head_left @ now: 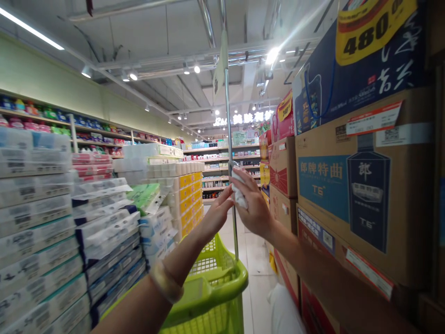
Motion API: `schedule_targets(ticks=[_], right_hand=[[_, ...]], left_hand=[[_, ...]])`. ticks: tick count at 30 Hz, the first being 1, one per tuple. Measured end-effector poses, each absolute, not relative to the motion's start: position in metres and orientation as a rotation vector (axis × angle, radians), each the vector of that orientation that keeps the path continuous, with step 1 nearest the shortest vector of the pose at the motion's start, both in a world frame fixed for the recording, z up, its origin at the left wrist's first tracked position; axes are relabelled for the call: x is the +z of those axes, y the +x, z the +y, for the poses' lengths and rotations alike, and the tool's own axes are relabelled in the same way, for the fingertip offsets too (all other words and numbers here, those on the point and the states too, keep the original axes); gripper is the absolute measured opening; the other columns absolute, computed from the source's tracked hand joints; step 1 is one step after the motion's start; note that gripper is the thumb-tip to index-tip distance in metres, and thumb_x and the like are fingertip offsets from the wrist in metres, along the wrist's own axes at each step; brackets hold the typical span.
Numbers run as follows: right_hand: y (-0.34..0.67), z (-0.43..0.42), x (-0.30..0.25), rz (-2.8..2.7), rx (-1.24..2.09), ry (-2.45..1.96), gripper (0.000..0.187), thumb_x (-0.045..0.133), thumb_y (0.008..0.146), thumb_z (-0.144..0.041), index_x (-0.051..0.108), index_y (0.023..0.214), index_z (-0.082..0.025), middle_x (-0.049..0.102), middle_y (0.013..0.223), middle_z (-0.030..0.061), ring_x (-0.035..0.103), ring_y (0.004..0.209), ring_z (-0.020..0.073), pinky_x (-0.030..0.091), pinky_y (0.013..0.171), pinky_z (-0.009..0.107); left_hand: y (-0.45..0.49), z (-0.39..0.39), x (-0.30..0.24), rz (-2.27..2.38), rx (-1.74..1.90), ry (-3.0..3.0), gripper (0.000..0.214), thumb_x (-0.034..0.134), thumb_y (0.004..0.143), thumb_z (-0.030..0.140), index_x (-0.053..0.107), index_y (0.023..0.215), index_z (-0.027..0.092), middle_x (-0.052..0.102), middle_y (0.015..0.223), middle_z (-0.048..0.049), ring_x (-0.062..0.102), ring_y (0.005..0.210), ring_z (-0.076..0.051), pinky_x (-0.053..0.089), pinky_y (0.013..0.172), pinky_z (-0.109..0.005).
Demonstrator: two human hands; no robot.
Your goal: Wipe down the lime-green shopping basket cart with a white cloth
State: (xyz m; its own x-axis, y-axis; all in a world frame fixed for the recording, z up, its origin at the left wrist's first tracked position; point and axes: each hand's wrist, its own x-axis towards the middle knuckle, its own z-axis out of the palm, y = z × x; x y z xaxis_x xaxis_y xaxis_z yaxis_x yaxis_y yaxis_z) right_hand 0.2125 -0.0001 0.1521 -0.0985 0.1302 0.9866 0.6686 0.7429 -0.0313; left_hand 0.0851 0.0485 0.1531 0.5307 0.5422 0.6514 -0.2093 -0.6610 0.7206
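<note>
The yellow tag (pixel 373 35) says 480; the box (pixel 339 185) says T6. Your right hand (pixel 255 206) holds a white wad (pixel 239 188) at the pole (pixel 228 116), above the green basket (pixel 225 294). I can't tell if your left hand (pixel 212 218) grips.

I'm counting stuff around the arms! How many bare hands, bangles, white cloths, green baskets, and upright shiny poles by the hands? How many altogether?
Bare hands (left hand, right hand): 2
Pale gold round bangle: 1
Crumpled white cloth: 1
Lime-green plastic basket: 1
Thin upright metal pole: 1
Total: 6
</note>
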Motion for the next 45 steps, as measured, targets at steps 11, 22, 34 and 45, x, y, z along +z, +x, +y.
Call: schedule_targets(ticks=[11,22,34,45], right_hand=[[0.219,0.055,0.233,-1.518,-0.005,-0.798,0.02,0.054,0.086,-0.033,0.065,0.096,-0.019,0.061,0.108,0.0068,0.054,0.115,0.022,0.044,0.1,0.037],[0.216,0.055,0.17,-1.132,0.852,-0.387,0.024,0.073,0.066,-0.038,0.058,0.073,-0.02,0.055,0.065,-0.0051,0.047,0.06,0.0101,0.041,0.056,0.022],[0.211,0.086,0.145,-1.211,1.006,-0.508,0.044,0.06,0.081,-0.064,0.061,0.086,-0.02,0.066,0.068,-0.0005,0.062,0.06,0.0151,0.05,0.059,0.028],[0.201,0.09,0.318,-1.313,0.659,-0.427,0.029,0.063,0.089,-0.049,0.052,0.084,-0.022,0.06,0.065,-0.0057,0.057,0.051,0.0089,0.047,0.055,0.022]], left_hand=[[0.081,0.066,0.144,0.403,1.167,2.196,0.057,0.056,0.073,0.014,0.056,0.129,0.026,0.051,0.143,-0.0058,0.048,0.132,-0.025,0.043,0.109,-0.047],[0.068,0.069,0.134,0.303,1.188,2.172,0.06,0.057,0.072,0.012,0.053,0.13,0.028,0.048,0.144,-0.0069,0.044,0.135,-0.026,0.041,0.111,-0.05],[0.054,0.056,0.134,0.277,1.198,2.215,0.056,0.058,0.078,0.019,0.048,0.133,0.024,0.048,0.144,-0.0096,0.046,0.133,-0.026,0.041,0.112,-0.049],[0.047,0.053,0.126,0.314,1.26,2.288,0.057,0.058,0.084,0.036,0.044,0.138,0.026,0.046,0.146,-0.0111,0.044,0.135,-0.028,0.042,0.11,-0.049]])
